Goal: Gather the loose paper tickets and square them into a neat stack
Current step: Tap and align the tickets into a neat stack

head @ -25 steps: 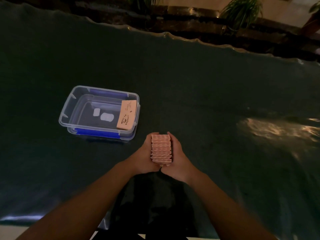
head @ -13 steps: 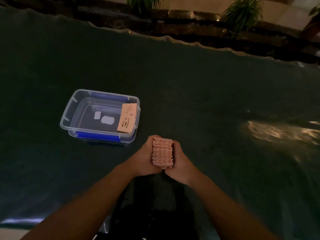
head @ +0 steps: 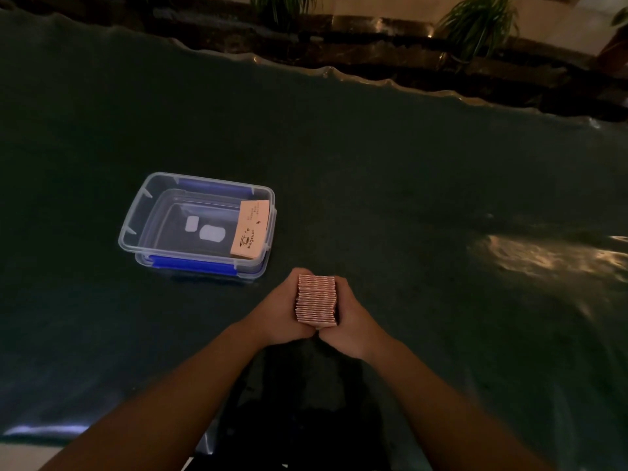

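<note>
A thick stack of pinkish paper tickets (head: 316, 299) stands on edge on the dark green table, pressed between both palms. My left hand (head: 278, 314) clasps its left side and my right hand (head: 351, 322) clasps its right side. The tickets' top edges look fairly even. One more ticket (head: 250, 230), tan with a printed coffee-cup mark, leans inside the right end of a clear plastic box (head: 136, 229) to the upper left of my hands.
The clear box has blue latches and two white labels on its floor. The green cover (head: 407, 185) has a wavy far edge, with a dark ledge and potted plants (head: 479, 22) behind it. A light glare lies at the right.
The stack stays pressed between both hands, shifting only slightly. The view has tilted a little, so box and hands sit a bit lower in frame than a second ago.
</note>
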A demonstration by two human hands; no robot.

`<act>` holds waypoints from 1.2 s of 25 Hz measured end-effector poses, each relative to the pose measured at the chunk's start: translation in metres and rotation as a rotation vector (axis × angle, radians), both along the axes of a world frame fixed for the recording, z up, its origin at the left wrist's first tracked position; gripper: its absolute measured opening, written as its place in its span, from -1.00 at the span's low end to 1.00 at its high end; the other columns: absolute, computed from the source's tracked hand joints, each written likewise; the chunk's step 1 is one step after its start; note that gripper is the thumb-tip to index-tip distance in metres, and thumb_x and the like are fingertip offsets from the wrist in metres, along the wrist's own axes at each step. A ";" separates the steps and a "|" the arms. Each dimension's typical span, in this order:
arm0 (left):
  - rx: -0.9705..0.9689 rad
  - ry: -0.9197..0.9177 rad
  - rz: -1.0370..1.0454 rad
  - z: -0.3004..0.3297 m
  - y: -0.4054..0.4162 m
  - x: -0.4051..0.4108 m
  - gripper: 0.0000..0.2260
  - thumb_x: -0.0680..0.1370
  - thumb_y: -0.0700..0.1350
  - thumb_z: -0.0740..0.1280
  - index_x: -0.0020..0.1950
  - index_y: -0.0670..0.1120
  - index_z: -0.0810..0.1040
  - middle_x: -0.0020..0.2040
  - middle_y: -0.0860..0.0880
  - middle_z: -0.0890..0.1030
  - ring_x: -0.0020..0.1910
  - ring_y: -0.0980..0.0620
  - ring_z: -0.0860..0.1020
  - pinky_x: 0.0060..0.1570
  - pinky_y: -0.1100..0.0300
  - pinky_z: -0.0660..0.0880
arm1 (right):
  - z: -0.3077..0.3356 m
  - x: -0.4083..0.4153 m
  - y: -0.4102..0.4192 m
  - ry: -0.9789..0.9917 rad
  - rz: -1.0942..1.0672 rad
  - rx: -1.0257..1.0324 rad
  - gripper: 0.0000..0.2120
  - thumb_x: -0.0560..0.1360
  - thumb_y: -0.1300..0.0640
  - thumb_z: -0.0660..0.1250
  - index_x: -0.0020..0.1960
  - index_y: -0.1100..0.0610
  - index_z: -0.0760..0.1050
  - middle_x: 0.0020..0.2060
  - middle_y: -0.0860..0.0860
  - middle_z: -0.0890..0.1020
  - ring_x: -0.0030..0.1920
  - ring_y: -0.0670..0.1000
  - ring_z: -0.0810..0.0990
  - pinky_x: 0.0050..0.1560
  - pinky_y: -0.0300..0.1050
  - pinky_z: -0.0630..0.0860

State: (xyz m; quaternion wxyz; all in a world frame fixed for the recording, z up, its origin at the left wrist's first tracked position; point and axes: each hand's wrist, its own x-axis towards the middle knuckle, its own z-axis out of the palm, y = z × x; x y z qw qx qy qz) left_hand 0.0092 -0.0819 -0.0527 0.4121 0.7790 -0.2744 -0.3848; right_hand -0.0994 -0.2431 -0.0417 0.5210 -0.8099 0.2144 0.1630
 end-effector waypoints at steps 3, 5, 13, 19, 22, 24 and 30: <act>-0.033 0.031 0.037 0.006 0.001 -0.001 -0.23 0.31 -0.07 0.69 0.38 0.20 0.35 0.24 0.12 0.61 0.27 0.22 0.58 0.31 0.15 0.48 | 0.003 -0.002 -0.003 -0.007 -0.013 0.074 -0.18 0.39 0.37 0.50 0.46 -0.18 0.26 0.28 -0.16 0.60 0.25 -0.23 0.63 0.26 -0.12 0.57; -0.060 0.067 0.095 0.011 0.002 0.000 -0.24 0.28 -0.14 0.70 0.34 0.18 0.39 0.24 0.10 0.62 0.27 0.20 0.58 0.27 0.17 0.47 | 0.001 -0.005 -0.006 -0.024 -0.076 0.147 -0.12 0.37 0.37 0.56 0.51 -0.12 0.26 0.35 -0.12 0.57 0.32 -0.18 0.61 0.37 -0.05 0.57; -0.261 0.539 0.322 0.023 -0.005 -0.007 -0.10 0.19 -0.24 0.64 0.50 -0.14 0.38 0.29 -0.19 0.65 0.32 -0.15 0.63 0.31 -0.16 0.58 | 0.004 -0.018 0.002 -0.058 -0.523 0.751 -0.09 0.30 0.40 0.54 0.54 -0.10 0.34 0.40 0.11 0.63 0.37 0.13 0.65 0.39 0.18 0.58; -0.184 0.404 0.264 0.032 0.000 0.006 -0.16 0.31 -0.31 0.63 0.45 0.08 0.29 0.34 -0.05 0.55 0.36 -0.07 0.57 0.26 -0.06 0.61 | 0.002 -0.022 -0.017 -0.118 -0.518 0.520 -0.15 0.22 0.35 0.59 0.42 -0.11 0.46 0.27 -0.02 0.73 0.36 0.09 0.66 0.41 0.25 0.57; 0.017 0.123 0.135 0.023 0.005 0.013 -0.24 0.32 -0.14 0.68 0.39 0.15 0.36 0.30 0.13 0.57 0.30 0.16 0.56 0.36 0.01 0.54 | -0.002 -0.029 -0.026 -0.138 -0.386 0.296 -0.12 0.25 0.35 0.60 0.42 -0.20 0.41 0.30 -0.08 0.68 0.37 -0.05 0.63 0.44 0.17 0.55; 0.088 -0.031 0.116 0.012 0.006 0.011 -0.18 0.23 0.05 0.69 0.38 0.20 0.36 0.33 0.16 0.53 0.34 0.16 0.52 0.40 0.01 0.50 | 0.001 -0.033 -0.028 -0.102 -0.290 0.099 -0.07 0.28 0.23 0.63 0.47 -0.28 0.29 0.38 -0.12 0.50 0.42 -0.08 0.53 0.51 0.15 0.48; 0.228 -0.176 0.035 -0.022 0.006 0.006 0.01 0.21 0.12 0.69 0.55 0.15 0.24 0.50 0.04 0.35 0.54 0.02 0.22 0.53 -0.10 0.27 | -0.014 -0.027 -0.030 0.057 -0.056 -0.265 0.19 0.35 -0.10 0.59 0.72 -0.17 -0.12 0.58 0.05 0.25 0.58 0.13 0.22 0.62 0.28 0.11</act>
